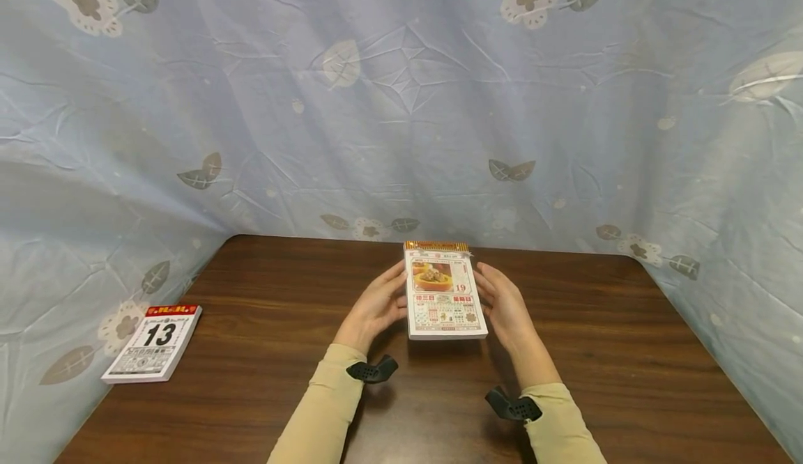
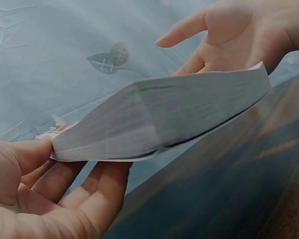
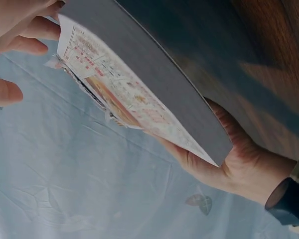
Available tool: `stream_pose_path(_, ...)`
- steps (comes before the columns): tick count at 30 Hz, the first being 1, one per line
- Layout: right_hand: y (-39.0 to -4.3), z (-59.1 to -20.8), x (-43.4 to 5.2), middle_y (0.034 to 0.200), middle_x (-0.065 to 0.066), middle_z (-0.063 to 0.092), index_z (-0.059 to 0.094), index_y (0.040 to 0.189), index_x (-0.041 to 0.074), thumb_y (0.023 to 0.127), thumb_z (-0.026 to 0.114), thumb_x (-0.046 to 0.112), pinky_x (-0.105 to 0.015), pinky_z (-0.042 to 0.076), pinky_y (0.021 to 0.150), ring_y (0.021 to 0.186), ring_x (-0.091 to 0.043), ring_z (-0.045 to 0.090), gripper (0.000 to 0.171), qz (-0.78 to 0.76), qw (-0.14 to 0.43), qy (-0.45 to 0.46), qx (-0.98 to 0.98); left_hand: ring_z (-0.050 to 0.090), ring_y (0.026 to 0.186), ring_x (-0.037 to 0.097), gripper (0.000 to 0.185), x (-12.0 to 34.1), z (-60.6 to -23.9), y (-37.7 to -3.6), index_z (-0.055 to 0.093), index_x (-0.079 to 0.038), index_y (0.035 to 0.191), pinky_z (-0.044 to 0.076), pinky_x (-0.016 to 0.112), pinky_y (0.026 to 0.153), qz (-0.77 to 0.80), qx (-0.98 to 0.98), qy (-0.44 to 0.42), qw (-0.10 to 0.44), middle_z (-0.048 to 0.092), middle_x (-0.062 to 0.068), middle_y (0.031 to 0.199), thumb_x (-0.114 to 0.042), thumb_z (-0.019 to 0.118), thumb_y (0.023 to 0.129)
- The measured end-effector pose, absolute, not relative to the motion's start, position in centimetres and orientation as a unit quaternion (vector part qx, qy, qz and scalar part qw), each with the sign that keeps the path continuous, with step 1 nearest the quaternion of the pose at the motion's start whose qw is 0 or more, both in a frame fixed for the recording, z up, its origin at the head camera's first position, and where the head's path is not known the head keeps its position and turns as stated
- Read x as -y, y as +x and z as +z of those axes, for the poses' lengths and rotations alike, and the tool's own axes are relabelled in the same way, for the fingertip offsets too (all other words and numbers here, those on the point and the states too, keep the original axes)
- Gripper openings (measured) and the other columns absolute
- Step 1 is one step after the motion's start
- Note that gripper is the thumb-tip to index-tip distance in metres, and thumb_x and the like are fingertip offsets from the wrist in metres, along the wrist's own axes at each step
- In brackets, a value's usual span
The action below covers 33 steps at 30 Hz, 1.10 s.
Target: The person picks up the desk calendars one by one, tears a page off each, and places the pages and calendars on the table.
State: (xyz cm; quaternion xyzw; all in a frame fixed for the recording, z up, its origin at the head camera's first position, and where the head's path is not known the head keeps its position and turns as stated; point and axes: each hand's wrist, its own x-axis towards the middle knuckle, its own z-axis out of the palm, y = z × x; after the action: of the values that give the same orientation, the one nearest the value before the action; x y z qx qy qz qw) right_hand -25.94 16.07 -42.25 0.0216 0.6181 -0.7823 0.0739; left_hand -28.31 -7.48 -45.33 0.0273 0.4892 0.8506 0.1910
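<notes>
one calendar (image 1: 445, 304) is held above the table (image 1: 282, 311), towards its far edge: the left hand (image 1: 376, 307) grips it, fingers beneath likely bearing its weight, while the right hand (image 1: 505, 307), loose-fingered beside it, perhaps steadies it; another pad (image 1: 150, 345) lies by the left edge.

Through the left wrist feed I see the left hand (image 2: 50, 219) gripping a thick paper pad (image 2: 159, 117), thumb at its left end and fingers beneath. The page edges face me. At upper right, the right hand (image 2: 234, 32) is partly hidden behind the pad. Pale cloth (image 2: 50, 59) shows 2 printed leaves (image 2: 105, 62); dark wood (image 2: 244, 184) lies at lower right.
</notes>
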Motion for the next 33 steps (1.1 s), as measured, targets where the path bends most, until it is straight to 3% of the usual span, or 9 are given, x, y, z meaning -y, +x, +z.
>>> stream_pose_path(4,-25.9,-42.3,-16.0,0.155,-0.013,0.036,0.030,0.150,0.008,0.103,0.046,0.033,-0.037,0.036,0.102,0.136,-0.026,0.038,0.056,-0.757,0.066,0.021,-0.650,0.069,0.094,0.022,0.049,7.3,-45.4,-28.2,0.028,-0.021,0.154,0.054,0.041,0.080,0.854,-0.485,0.030,0.186,0.045,0.021,0.144,-0.022,0.039,0.106)
stream_pose_path(10,-25.4,-41.9,-16.0,0.156,-0.014,0.032,0.032,0.150,0.010,0.100,0.051,0.042,-0.052,0.030,0.115,0.145,-0.032,0.030,0.062,-0.680,0.009,-0.010,-0.733,0.070,0.092,0.021,0.048,7.2,-45.5,-28.3,0.030,-0.021,0.153,0.055,0.039,0.079,0.862,-0.477,0.014,0.173,0.050,0.021,0.140,-0.022,0.040,0.106)
stream_pose_path(15,-24.6,-41.3,-15.4,0.155,-0.014,0.035,0.038,0.147,0.010,0.099,0.055,0.037,-0.054,0.026,0.117,0.146,-0.034,0.029,0.059,-0.566,-0.121,-0.078,-0.811,0.069,0.091,0.020,0.049,7.3,-45.2,-28.3,0.029,-0.020,0.154,0.055,0.037,0.078,0.867,-0.473,0.004,0.157,0.047,0.021,0.143,-0.022,0.040,0.105)
stream_pose_path(19,-24.1,-40.8,-14.5,0.150,-0.015,0.043,0.047,0.141,0.005,0.095,0.064,0.024,-0.058,0.030,0.114,0.142,-0.036,0.035,0.052,-0.473,-0.232,-0.162,-0.835,0.070,0.089,0.020,0.050,7.4,-45.0,-28.2,0.029,-0.020,0.154,0.055,0.037,0.078,0.874,-0.462,-0.006,0.151,0.044,0.022,0.147,-0.021,0.040,0.105)
stream_pose_path(22,-23.8,-40.7,-13.9,0.145,-0.018,0.049,0.054,0.133,0.001,0.089,0.070,0.016,-0.059,0.034,0.110,0.138,-0.038,0.039,0.050,-0.416,-0.281,-0.224,-0.835,0.071,0.088,0.020,0.048,7.4,-44.9,-28.2,0.032,-0.021,0.153,0.056,0.037,0.077,0.879,-0.453,-0.015,0.148,0.045,0.021,0.146,-0.021,0.041,0.105)
stream_pose_path(26,-23.6,-40.8,-13.3,0.139,-0.020,0.053,0.058,0.128,0.000,0.084,0.075,0.014,-0.057,0.037,0.108,0.134,-0.039,0.044,0.049,-0.363,-0.297,-0.285,-0.836,0.071,0.085,0.020,0.048,7.4,-44.8,-28.2,0.031,-0.020,0.153,0.056,0.037,0.075,0.879,-0.455,-0.014,0.141,0.046,0.020,0.144,-0.021,0.041,0.105)
stream_pose_path(33,-23.3,-41.0,-12.6,0.133,-0.016,0.059,0.063,0.124,0.003,0.083,0.078,0.021,-0.052,0.041,0.106,0.128,-0.034,0.051,0.047,-0.322,-0.263,-0.339,-0.844,0.070,0.086,0.019,0.048,7.4,-44.9,-28.2,0.031,-0.019,0.153,0.056,0.037,0.075,0.879,-0.456,-0.009,0.138,0.046,0.019,0.144,-0.019,0.039,0.106)
